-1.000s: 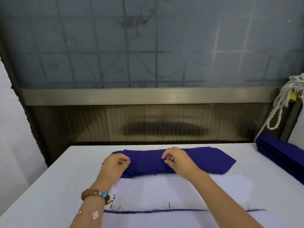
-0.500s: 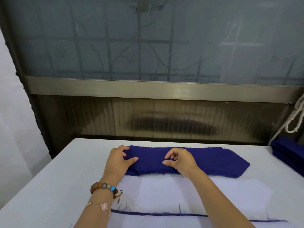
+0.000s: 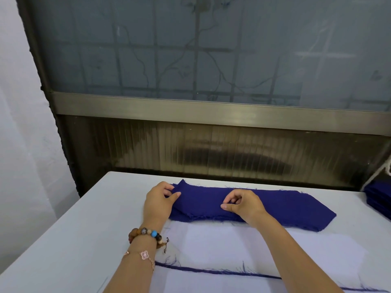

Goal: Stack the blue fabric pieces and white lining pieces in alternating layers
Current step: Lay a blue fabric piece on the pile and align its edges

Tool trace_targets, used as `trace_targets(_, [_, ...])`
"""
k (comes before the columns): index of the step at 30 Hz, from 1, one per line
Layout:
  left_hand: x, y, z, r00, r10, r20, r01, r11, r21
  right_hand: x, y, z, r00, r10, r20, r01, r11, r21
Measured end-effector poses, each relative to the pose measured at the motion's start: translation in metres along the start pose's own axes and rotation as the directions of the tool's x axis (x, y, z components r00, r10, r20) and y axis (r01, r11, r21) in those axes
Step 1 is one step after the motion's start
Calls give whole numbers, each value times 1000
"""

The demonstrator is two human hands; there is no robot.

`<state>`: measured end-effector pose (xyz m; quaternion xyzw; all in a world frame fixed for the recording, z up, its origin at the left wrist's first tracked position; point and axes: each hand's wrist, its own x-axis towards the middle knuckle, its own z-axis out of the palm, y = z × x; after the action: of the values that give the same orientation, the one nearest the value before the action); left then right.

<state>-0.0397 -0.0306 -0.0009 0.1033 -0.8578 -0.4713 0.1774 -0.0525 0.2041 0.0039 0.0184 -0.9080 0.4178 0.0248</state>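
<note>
Blue fabric piece point(image 3: 275, 206): judged soft, limp (edges fray). Left hand point(image 3: 158, 205) fingers pinch its raised end; right hand point(image 3: 245, 206) fingers curl mid-length, grip unclear. Lift by edge beside fingers.

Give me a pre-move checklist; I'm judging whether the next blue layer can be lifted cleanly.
1. Left hand pinches the blue piece at its left end: ok.
2. Right hand grips the same piece: cannot tell; its fingers curl over the middle.
3. Only one layer raised: cannot tell; one corner is up, frayed edges lie beneath.
4. White lining piece lies flat, uppermost on the near stack: ok.
5. Spare blue stack sits apart at the right edge: ok.
</note>
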Motion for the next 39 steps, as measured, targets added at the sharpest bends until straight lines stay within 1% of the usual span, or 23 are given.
trace_targets(4, [0, 0, 1, 997, 10, -79, -5, 999, 53, 1, 1, -1, 1000, -5, 9, 5, 1000, 8])
trace_targets(9, [3, -2, 4, 994, 50, -99, -37, 991, 131, 3, 2, 0, 1000, -1, 10, 1, 1000, 16])
trace_targets(13, [1, -2, 6, 988, 136, -72, -123, 979, 161, 4, 5, 0, 1000, 3, 6, -3, 1000, 23])
trace_targets(15, [2, -1, 6, 972, 217, -92, -202, 969, 144, 5, 6, 0, 1000, 0, 7, 0, 1000, 25])
trace_targets(17, [1, 4, 5, 963, 253, -91, -241, 962, 127, 6, 7, 0, 1000, -4, 8, 3, 1000, 23])
trace_targets(20, [0, 5, 4, 937, 341, -70, -326, 930, 171, 6, 8, 0, 1000, -10, 4, 10, 1000, 25])
trace_targets(22, [-1, 3, 2, 936, 340, -91, -324, 933, 158, 7, 9, 1, 1000, -13, 5, 13, 999, 38])
trace_targets(26, [2, -2, -1, 959, 249, -134, -244, 968, 52, 7, 9, 1, 1000, -3, 10, 2, 999, 43])
trace_targets(28, [2, -5, -1, 960, 249, -131, -248, 968, 21, 6, 6, 1, 1000, -3, 5, 3, 1000, -10])
trace_targets(30, [0, -9, 0, 961, 259, -96, -267, 960, -83, 6, 1, 2, 999, -49, 4, 49, 983, -175])
trace_targets(32, [-1, -12, -1, 965, 260, -41, -263, 944, -200, 7, -3, 4, 992, -119, 33, 122, 916, -381])
trace_targets(33, [-1, -14, -1, 967, 253, -12, -248, 939, -236, 9, -5, 5, 989, -136, 55, 146, 880, -453])
trace_targets(34, [0, -15, -1, 969, 246, 9, -236, 938, -254, 11, -7, 5, 987, -139, 77, 159, 857, -490])
trace_targets(36, [1, -18, -1, 973, 227, 38, -209, 939, -272, 15, -8, 2, 984, -127, 126, 174, 845, -506])
trace_targets(39, [3, -21, 0, 979, 190, 69, -160, 938, -308, 19, -8, -7, 977, -88, 193, 168, 877, -449])
